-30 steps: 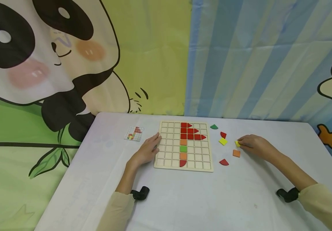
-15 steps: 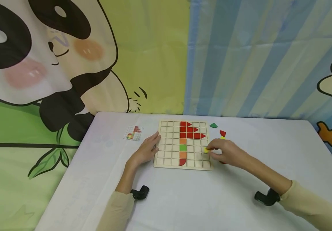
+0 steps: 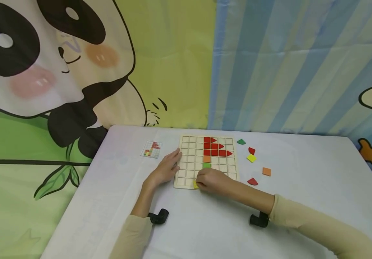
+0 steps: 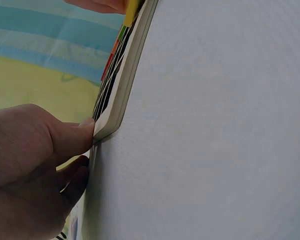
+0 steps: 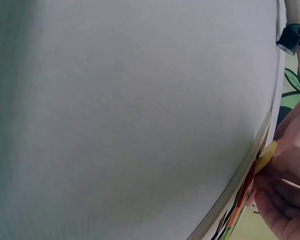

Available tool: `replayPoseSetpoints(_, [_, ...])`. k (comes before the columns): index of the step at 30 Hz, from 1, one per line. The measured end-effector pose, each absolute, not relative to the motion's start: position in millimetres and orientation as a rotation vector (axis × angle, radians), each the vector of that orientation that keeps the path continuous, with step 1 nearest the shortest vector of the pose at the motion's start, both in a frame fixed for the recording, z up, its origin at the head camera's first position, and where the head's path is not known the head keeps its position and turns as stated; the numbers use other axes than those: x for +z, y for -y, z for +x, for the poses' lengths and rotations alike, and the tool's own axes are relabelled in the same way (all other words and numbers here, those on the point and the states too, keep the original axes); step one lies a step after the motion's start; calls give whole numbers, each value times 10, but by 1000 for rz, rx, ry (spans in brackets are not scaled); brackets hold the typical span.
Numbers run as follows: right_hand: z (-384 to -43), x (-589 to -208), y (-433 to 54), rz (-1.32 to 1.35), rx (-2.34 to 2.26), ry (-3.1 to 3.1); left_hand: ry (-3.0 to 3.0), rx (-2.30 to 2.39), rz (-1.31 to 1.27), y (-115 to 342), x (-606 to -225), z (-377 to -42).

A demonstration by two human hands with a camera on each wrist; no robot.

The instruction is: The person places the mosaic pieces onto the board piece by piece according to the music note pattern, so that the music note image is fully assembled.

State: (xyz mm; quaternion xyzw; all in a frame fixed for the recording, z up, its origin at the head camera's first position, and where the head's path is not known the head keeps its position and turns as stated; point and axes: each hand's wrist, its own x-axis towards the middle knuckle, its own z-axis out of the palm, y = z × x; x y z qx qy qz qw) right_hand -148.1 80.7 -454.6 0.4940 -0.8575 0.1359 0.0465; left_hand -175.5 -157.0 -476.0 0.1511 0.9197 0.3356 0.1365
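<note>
"One tile has shifted in the last second; which?"

"The flat yellow square tile (image 3: 195,184). Your right hand (image 3: 216,181) has carried it from the right side of the white surface (image 3: 211,230) to the bottom row of the pale wooden grid board (image 3: 226,169), just left of the coloured column. Your right thumb and fingers pinch it; whether it lies flat, I cannot tell."

"And my left hand (image 3: 164,168)?"

"Its fingers rest, relaxed, against the board's left edge."

"What does that mean for the work?"

"The bottom row seems to be in hand. Loose on your right lie an orange square tile (image 3: 266,172), another yellow square (image 3: 251,158), two red curved-edged tiles (image 3: 252,181) and a green curved-edged tile (image 3: 241,141)."
</note>
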Motion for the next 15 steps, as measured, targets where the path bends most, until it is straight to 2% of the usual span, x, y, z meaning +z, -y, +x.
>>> replayPoseSetpoints(5, [-1429, -4568, -769, 1486, 232, 2605, -2660, 972, 427, 1569, -4753, -1750])
replayPoseSetpoints(15, [-1433, -4510, -749, 1460, 243, 2692, -2654, 983, 448, 1564, -4763, -1769])
